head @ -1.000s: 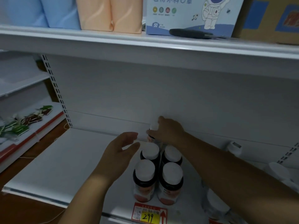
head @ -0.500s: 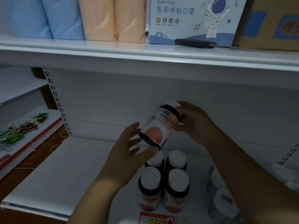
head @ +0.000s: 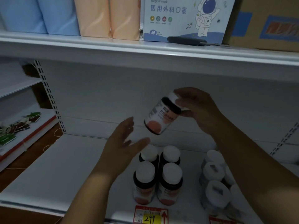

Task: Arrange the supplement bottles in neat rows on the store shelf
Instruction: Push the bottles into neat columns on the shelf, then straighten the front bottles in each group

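Both forearms are bare, with no sleeve, watch or band visible as far up as the frame shows. The left hand (head: 123,143) and the right hand (head: 195,107) wear no gloves and no rings. Fingernails look short and unpainted.

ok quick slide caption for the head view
Right hand holds a tilted supplement bottle above four shelved bottles.
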Demonstrator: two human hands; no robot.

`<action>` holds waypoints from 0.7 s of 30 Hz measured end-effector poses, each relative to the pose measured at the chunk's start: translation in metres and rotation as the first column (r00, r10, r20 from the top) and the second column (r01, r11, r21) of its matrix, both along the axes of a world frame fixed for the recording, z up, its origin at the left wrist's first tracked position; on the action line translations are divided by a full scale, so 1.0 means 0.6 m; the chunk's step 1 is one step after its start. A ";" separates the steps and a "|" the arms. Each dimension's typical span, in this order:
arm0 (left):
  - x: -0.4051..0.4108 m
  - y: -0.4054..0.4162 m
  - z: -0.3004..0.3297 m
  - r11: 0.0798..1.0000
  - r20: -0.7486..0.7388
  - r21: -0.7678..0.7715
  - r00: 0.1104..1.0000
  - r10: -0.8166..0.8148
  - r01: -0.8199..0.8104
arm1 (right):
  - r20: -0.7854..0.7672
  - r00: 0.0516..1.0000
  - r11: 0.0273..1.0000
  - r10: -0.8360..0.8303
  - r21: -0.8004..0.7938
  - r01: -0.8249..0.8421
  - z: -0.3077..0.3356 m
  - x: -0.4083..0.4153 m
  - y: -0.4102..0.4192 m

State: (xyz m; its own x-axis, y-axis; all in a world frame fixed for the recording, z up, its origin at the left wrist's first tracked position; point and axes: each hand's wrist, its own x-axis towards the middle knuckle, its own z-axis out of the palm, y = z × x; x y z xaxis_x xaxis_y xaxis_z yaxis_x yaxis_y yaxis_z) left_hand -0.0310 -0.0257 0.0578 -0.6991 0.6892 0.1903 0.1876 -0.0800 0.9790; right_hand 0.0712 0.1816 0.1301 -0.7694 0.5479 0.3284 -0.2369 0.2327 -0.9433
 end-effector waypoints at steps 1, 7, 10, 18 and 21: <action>-0.006 -0.001 -0.007 0.998 0.004 -0.033 0.999 0.051 -0.051 | 0.054 0.996 0.992 -0.074 0.109 0.068 -0.009 -0.010 0.002; -0.013 0.010 -0.049 0.952 -0.142 -0.271 0.984 0.106 -0.142 | 0.475 0.880 0.935 -0.010 0.317 -0.160 -0.111 -0.071 0.003; -0.007 0.018 -0.049 0.930 -0.259 -0.338 0.964 0.055 -0.144 | 0.542 0.840 0.922 0.007 0.321 -0.216 -0.147 -0.074 0.007; 0.029 0.048 -0.028 0.933 -0.452 -0.333 0.891 -0.035 -0.133 | 0.566 0.818 0.881 -0.101 0.432 -0.190 -0.175 -0.028 0.033; 0.049 0.048 -0.010 0.950 -0.472 -0.289 0.881 -0.031 -0.121 | 0.323 0.763 0.680 -0.560 0.705 0.201 -0.164 0.049 0.097</action>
State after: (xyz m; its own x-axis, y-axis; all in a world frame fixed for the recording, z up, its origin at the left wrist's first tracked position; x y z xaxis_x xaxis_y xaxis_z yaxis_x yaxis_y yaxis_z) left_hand -0.0017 0.0034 0.0518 -0.6128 0.7354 0.2894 0.6222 0.2233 0.7503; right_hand 0.1008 0.2396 0.0315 -0.6786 0.6482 0.3454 0.4455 0.7372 -0.5080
